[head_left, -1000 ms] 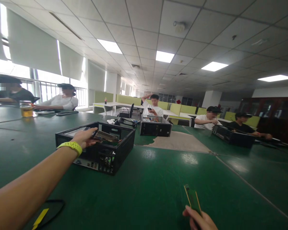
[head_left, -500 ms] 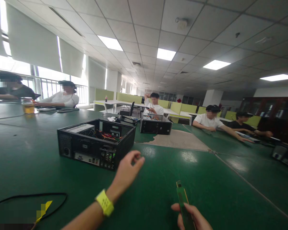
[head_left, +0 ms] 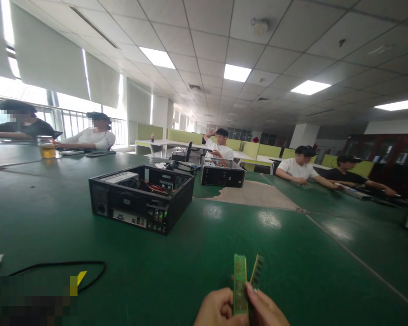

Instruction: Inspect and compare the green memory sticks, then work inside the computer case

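Note:
Low in the view, my two hands meet over the green table. Closed around a green RAM stick (head_left: 240, 285), my left hand (head_left: 215, 309) keeps it upright with its gold edge facing right. My right hand (head_left: 268, 309) pinches a second RAM stick (head_left: 257, 269), which leans right and shows dark chips. The right fingertips also reach the edge of the first stick. Farther off, to the left, stands an open black computer case (head_left: 136, 203) with its rear ports facing me and coloured wires inside.
Another opened computer case (head_left: 221, 175) stands farther back beside a bare beige patch (head_left: 258, 198). A black cable (head_left: 61, 263) loops at the lower left. A glass jar of amber liquid (head_left: 48, 148) stands at the far left. Several people sit around the table (head_left: 177, 280).
My left hand has moved from beside the near case down and right to my right hand, and now grips a RAM stick. Two sticks now show apart.

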### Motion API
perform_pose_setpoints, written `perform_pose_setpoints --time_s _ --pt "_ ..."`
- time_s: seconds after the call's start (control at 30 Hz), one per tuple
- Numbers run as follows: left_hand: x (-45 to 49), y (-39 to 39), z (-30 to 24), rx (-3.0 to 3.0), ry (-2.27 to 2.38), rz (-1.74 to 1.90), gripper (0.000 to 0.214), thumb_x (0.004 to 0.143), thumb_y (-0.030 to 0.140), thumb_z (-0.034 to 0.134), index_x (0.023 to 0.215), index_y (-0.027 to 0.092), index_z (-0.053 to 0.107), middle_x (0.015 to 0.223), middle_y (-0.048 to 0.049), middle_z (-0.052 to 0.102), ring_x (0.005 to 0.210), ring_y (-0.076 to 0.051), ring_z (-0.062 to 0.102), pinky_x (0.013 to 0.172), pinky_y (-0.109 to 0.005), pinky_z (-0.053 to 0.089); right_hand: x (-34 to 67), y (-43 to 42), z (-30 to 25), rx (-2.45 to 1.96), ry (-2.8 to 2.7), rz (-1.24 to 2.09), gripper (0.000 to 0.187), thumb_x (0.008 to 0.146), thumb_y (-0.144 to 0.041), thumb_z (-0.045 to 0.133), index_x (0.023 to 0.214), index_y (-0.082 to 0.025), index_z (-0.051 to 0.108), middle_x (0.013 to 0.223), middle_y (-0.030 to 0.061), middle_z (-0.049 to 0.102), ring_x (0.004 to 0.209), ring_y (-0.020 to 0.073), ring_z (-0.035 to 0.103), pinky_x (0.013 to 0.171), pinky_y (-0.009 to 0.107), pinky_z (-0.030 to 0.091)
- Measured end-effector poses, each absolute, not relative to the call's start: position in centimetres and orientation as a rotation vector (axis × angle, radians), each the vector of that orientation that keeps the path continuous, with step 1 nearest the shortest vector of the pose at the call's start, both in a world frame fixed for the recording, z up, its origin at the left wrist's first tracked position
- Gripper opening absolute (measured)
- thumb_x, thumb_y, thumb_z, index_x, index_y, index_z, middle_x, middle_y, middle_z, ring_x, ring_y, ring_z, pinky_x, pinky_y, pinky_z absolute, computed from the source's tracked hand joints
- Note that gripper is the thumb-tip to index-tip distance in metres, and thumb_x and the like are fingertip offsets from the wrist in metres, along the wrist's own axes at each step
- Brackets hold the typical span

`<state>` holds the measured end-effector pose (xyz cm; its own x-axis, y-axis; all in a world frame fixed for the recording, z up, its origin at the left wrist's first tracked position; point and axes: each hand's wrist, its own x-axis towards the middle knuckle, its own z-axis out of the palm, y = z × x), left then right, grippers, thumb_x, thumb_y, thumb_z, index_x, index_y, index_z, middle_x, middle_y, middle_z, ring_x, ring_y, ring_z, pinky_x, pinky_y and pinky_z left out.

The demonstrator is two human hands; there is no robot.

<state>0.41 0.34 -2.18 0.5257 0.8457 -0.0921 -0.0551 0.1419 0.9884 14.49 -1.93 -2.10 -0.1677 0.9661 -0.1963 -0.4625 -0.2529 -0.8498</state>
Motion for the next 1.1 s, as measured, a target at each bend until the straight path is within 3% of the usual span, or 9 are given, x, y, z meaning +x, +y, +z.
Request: perform_pose_setpoints --time_s 0.17,0.33,0.5,0.57,0.67,0.77,0.9,1.0,1.1 --pt "-1.4 1.5 -3.3 1.217 0.798 0.799 0.058 0.05 0.061 0.076 0.077 0.014 0.056 0.057 0.0013 0.056 0.045 -0.007 0.042 0.043 -0.02 0.023 15.2 -1.6 -2.4 -1.028 -0.782 1.734 0.056 0.065 -0.055 0.074 0.101 -0.012 0.067 0.059 0.005 0.069 0.053 0.0107 0.065 0.043 0.012 0.038" --pt "-2.7 1.3 -2.8 1.259 0.77 0.842 0.035 0.069 0.044 0.07 0.078 0.013 0.057 0.061 0.0012 0.059 0.049 -0.009 0.048 0.045 -0.019 0.03 15.5 -1.3 -3.3 -1.14 -0.785 1.637 0.055 0.058 -0.058 0.076 0.089 -0.013 0.067 0.054 0.0025 0.067 0.046 0.0094 0.061 0.041 0.013 0.038" --pt "-3.1 0.9 -0.8 1.29 0.858 0.792 0.021 0.07 0.032 0.066 0.076 0.015 0.055 0.062 0.0013 0.062 0.05 -0.009 0.051 0.047 -0.018 0.035 15.8 -0.9 -4.4 -1.189 -0.935 1.503 0.053 0.058 -0.062 0.072 0.081 -0.015 0.065 0.048 -0.0032 0.058 0.04 0.0075 0.052 0.042 0.017 0.034" --pt "-3.1 0.9 -0.3 1.317 0.926 0.751 0.017 0.073 0.031 0.061 0.078 0.016 0.054 0.058 0.0015 0.063 0.043 -0.008 0.049 0.043 -0.018 0.034 16.3 -0.9 -4.4 -1.197 -0.987 1.446 0.049 0.058 -0.057 0.075 0.08 -0.015 0.067 0.052 -0.0027 0.06 0.046 0.0091 0.054 0.047 0.02 0.038" --pt "-3.3 1.0 0.0 1.333 0.949 0.733 0.018 0.077 0.033 0.056 0.082 0.016 0.054 0.057 -0.0004 0.066 0.04 -0.009 0.05 0.039 -0.017 0.032 17.2 -1.1 -3.4 -1.228 -1.117 1.305 0.045 0.058 -0.051 0.077 0.085 -0.015 0.072 0.071 0.0041 0.07 0.068 0.0163 0.063 0.067 0.027 0.046" --pt "-3.4 1.2 -0.3 1.319 0.915 0.736 0.021 0.079 0.036 0.055 0.085 0.016 0.054 0.06 -0.0022 0.068 0.041 -0.009 0.053 0.037 -0.016 0.031 18.0 -1.4 -1.6 -1.335 -1.352 1.097 0.041 0.07 -0.048 0.069 0.096 -0.017 0.074 0.097 0.0096 0.072 0.092 0.0244 0.063 0.085 0.034 0.045" --pt "-3.5 1.3 -0.5 1.25 0.891 0.739 0.027 0.077 0.039 0.062 0.086 0.015 0.057 0.061 -0.0014 0.067 0.042 -0.008 0.051 0.037 -0.015 0.029 18.3 -1.9 0.4 -1.302 -1.46 1.065 0.041 0.079 -0.038 0.059 0.115 -0.02 0.065 0.113 0.0102 0.067 0.103 0.0246 0.061 0.09 0.036 0.045" --pt "-3.6 1.3 -0.3 1.194 0.849 0.747 0.032 0.072 0.043 0.069 0.081 0.014 0.061 0.057 0.002 0.062 0.041 -0.006 0.046 0.037 -0.016 0.029 18.4 -2.1 0.9 -1.161 -1.404 1.22 0.048 0.074 -0.023 0.062 0.121 -0.025 0.06 0.127 0.0066 0.061 0.115 0.0229 0.056 0.097 0.034 0.042" --pt "-3.6 1.2 0.0 1.148 0.803 0.741 0.035 0.069 0.045 0.072 0.081 0.013 0.063 0.057 0.0024 0.06 0.041 -0.006 0.046 0.04 -0.017 0.031 18.5 -2.1 0.9 -1.133 -1.344 1.288 0.048 0.068 -0.015 0.059 0.114 -0.026 0.065 0.123 0.0043 0.064 0.103 0.022 0.061 0.083 0.031 0.048"
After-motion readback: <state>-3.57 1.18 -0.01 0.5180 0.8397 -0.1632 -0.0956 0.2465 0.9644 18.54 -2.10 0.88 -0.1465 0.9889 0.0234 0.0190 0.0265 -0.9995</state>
